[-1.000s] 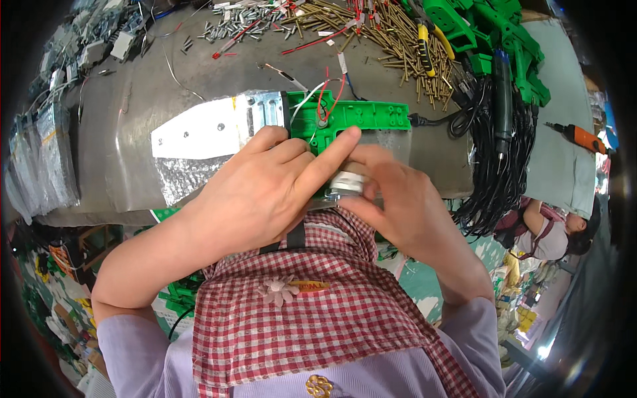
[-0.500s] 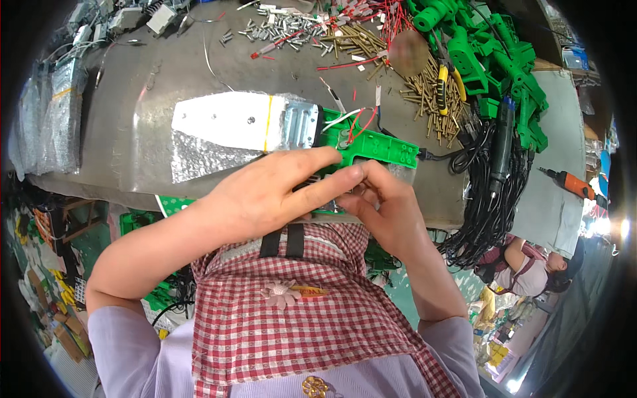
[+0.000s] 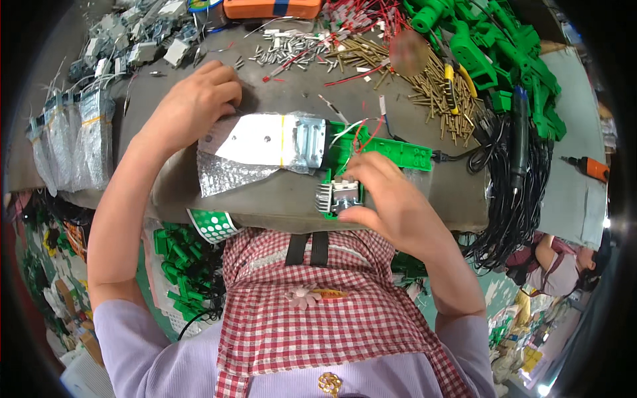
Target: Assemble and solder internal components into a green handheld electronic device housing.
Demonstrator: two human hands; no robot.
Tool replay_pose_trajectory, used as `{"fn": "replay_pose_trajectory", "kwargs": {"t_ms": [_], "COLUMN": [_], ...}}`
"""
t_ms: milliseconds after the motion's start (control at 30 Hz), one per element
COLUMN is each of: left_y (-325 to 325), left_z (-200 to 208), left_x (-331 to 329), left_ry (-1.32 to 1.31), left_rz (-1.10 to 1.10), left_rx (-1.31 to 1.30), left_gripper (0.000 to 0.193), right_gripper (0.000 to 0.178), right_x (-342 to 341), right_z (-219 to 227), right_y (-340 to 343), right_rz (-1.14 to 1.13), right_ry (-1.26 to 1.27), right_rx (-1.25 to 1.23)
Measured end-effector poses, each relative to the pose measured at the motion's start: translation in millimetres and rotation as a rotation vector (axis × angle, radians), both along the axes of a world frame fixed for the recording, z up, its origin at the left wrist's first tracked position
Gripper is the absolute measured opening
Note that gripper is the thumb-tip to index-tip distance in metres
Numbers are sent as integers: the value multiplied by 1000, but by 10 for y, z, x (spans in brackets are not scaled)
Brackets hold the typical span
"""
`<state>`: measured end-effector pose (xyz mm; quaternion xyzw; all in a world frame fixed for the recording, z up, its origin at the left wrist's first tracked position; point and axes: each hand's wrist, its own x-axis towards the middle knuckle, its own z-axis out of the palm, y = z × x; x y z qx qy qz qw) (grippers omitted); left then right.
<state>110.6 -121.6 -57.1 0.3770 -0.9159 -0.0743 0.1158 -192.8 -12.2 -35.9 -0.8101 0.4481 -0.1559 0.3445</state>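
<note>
My right hand is closed, thumb and fingers on either side of a small metal-and-white component with silver fins. That part sits at the near end of an open green plastic housing, with red and white wires running over its middle. A flat metal blade-like piece, wrapped in white sheet and bubble wrap with a yellow band, joins the housing's left side. Beyond the wrap's far left corner, my left hand hovers with curled fingers; whatever they hold is hidden.
Silver pins, brass screws and red wires lie at the back. Green housings, a pen-shaped tool and coiled black cables crowd the right. Wrapped pieces and grey-white parts lie left. A person sits at right.
My left hand has left the green housing and moved to the far left, past the wrapped piece. My right hand stays at the housing, and the finned component has come into sight.
</note>
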Motion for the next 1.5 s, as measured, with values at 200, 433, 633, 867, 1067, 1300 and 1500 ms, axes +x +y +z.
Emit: {"fn": "replay_pose_trajectory", "kwargs": {"t_ms": [200,433,633,867,1067,1300,1500], "left_y": [52,275,332,353,264,229,99], "left_z": [148,490,633,585,502,469,392], "left_x": [-101,-536,-607,-868,-815,-1025,-1085], "left_ry": [395,570,450,549,586,681,637], "left_rz": [293,99,102,183,286,288,291], "left_rx": [125,-50,-251,-269,-234,46,102], "left_gripper": [11,12,12,15,15,16,14], "right_gripper": [53,40,10,13,21,29,14], "right_x": [-125,338,202,168,-68,-360,-559], "right_z": [-54,536,528,610,190,-73,460], "right_y": [22,-337,-711,-1009,-2093,-3279,-2367], "right_rz": [-8,-220,-36,64,-310,-593,-758], "right_ry": [-77,14,11,-76,-687,-1127,-591], "right_rx": [-16,-858,-842,-591,108,132,-524]}}
